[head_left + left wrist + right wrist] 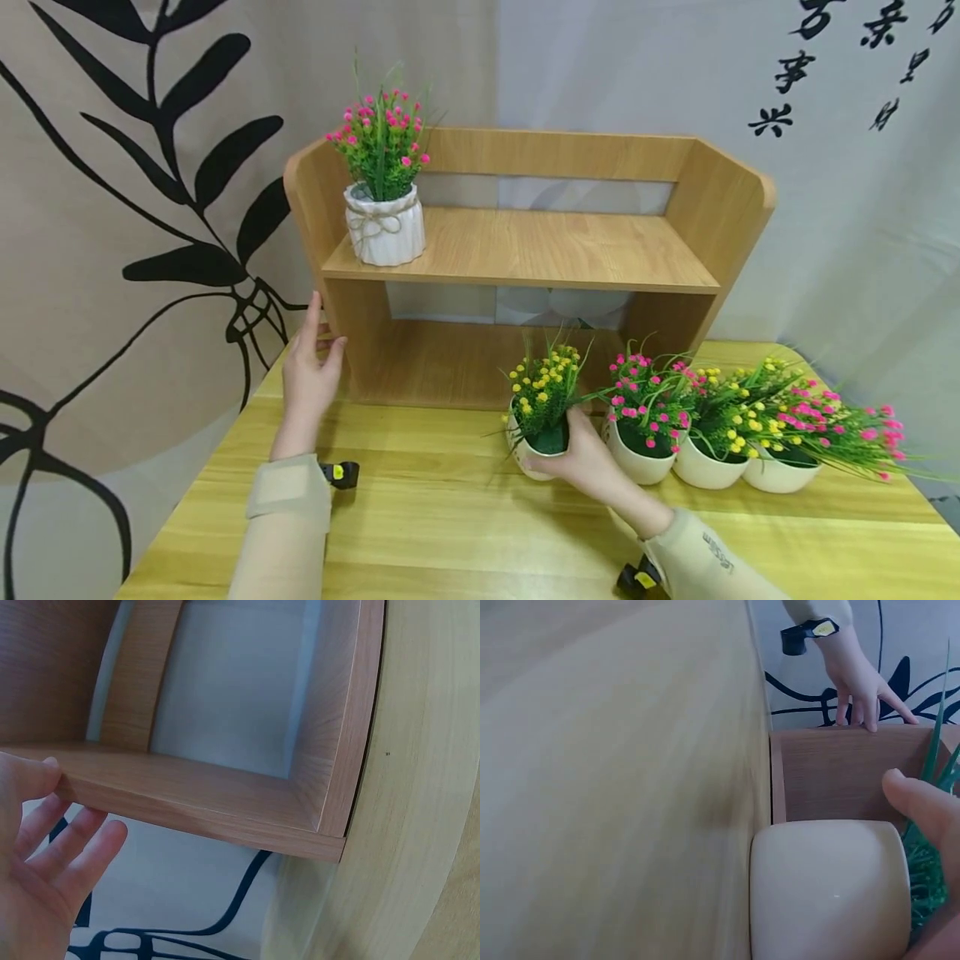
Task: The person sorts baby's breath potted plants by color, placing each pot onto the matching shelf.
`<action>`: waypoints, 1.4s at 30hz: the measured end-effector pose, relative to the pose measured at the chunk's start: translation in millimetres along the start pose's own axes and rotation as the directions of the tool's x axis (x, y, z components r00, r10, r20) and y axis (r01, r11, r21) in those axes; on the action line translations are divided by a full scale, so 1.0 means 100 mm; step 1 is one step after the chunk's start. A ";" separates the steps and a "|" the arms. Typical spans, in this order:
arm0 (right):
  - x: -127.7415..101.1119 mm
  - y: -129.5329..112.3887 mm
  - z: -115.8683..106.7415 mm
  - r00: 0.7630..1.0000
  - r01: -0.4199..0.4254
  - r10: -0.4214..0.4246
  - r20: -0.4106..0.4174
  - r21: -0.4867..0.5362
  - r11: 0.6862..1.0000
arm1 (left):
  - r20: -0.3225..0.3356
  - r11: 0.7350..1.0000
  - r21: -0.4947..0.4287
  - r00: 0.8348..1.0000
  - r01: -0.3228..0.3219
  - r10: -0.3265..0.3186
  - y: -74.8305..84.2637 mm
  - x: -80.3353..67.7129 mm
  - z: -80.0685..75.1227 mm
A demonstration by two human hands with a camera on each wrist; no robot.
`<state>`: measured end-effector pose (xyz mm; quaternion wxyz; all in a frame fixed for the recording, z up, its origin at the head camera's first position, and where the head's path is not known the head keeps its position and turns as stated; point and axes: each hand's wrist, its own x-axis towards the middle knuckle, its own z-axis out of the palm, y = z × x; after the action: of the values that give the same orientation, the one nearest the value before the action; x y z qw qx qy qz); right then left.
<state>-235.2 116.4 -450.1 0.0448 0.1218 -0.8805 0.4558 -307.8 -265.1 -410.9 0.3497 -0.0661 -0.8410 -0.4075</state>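
My left hand [309, 375] rests at the left side panel of a wooden two-tier shelf [525, 250]. Its fingers are fairly straight on the outer side, and the thumb lies at the panel's front edge in the left wrist view. With my right hand [585, 458] I grip a small potted plant with yellow flowers [543, 387] by its right side. Its rounded white pot [829, 892] stands upright on the table just in front of the shelf's lower tier. In the right wrist view, my thumb reaches over the pot's top; the other fingers are mostly hidden.
A pink-flowered plant in a ridged white pot [385, 225] tied with twine stands on the upper tier's left. To my right hand's right, several white-potted plants stand in a row, beginning with a pink-flowered one [645, 417]. The wooden table [435, 508] carries everything; patterned cloth hangs behind.
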 end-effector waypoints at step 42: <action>0.16 0.00 0.08 0.997 -0.077 0.080 0.024 -0.126 0.989 | -0.006 1.000 -0.004 1.000 -0.019 0.019 -0.04 0.01 0.04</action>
<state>-250.2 107.7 -451.8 0.0218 0.0906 -0.9120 0.3995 -311.8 -264.8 -414.3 0.3560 -0.0735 -0.8385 -0.4060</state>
